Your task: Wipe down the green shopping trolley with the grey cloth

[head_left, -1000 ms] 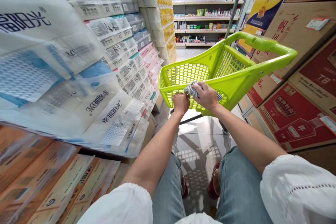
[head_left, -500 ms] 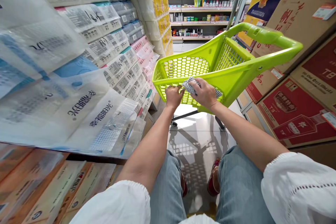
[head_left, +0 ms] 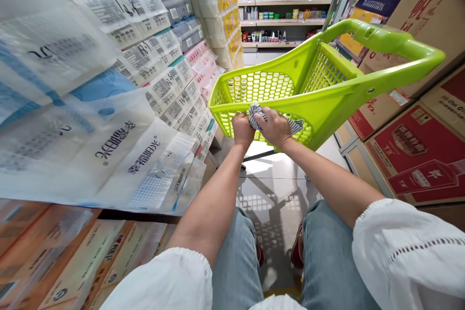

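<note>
A lime-green shopping cart (head_left: 329, 106) stands before me, its lattice side facing me and its handle at the upper right. My left hand (head_left: 242, 130) is closed at that side, fingers curled onto the lattice; the fingertips are hidden. Bunched under my right hand (head_left: 275, 128) is a grey-and-white striped cloth (head_left: 255, 111), pressed against the cart's side just right of my left hand. Part of the cloth sticks out on both sides of the right hand.
Stacked packs of paper tissue (head_left: 145, 58) fill the left, with orange packs (head_left: 80, 261) below them. Cardboard cartons (head_left: 421, 150) line the right. Shelves of bottles and jars (head_left: 286, 22) stand at the back. Tiled floor (head_left: 290, 186) lies under the cart.
The right hand and cloth have shifted slightly left along the cart's side, closer to my left hand. My left hand is more tightly curled. The cart's handle appears farther right as the view moves.
</note>
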The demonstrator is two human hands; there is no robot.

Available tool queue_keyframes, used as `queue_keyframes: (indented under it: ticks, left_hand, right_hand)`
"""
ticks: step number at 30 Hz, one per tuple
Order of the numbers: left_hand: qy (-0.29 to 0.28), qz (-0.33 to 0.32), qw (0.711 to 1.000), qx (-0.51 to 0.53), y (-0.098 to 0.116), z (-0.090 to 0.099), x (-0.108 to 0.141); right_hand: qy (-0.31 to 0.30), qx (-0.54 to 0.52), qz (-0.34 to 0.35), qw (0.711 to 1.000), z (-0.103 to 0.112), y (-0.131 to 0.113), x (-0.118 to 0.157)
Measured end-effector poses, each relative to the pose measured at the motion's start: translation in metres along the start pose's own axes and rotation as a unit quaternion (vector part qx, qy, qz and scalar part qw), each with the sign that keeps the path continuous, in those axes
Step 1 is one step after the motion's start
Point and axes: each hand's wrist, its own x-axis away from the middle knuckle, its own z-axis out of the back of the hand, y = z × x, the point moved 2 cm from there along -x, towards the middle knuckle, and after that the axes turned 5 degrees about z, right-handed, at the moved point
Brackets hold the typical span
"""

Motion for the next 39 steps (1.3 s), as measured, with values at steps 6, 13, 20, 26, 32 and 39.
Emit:
queue_keyframes:
  ticks: [6,13,20,26,32,39]
  left_hand:
    - [0.002,-0.016,1.0,0.015,-0.007,0.0,-0.001]
    - [0.02,-0.04,0.999,-0.006,-0.007,0.0,-0.002]
    - [0.016,-0.031,0.999,-0.029,-0.004,-0.002,0.001]
    - [0.008,-0.027,0.999,-0.017,-0.001,0.0,0.001]
    - [0.002,-0.015,1.0,0.0,-0.002,0.001,0.001]
    - [0.004,-0.009,1.0,0.008,-0.005,-0.001,-0.001]
  right_hand:
    - [-0.029,-0.002,-0.005,1.0,-0.008,-0.007,0.007]
    - [-0.105,0.003,0.021,0.994,-0.017,-0.015,0.028]
    - [-0.097,0.005,0.006,0.995,0.01,-0.005,0.019]
    - [0.058,0.026,-0.071,0.995,0.056,0.02,-0.009]
    - [0.016,0.025,-0.027,0.999,0.018,0.01,0.002]
    - [-0.12,0.01,0.055,0.991,-0.02,-0.013,0.031]
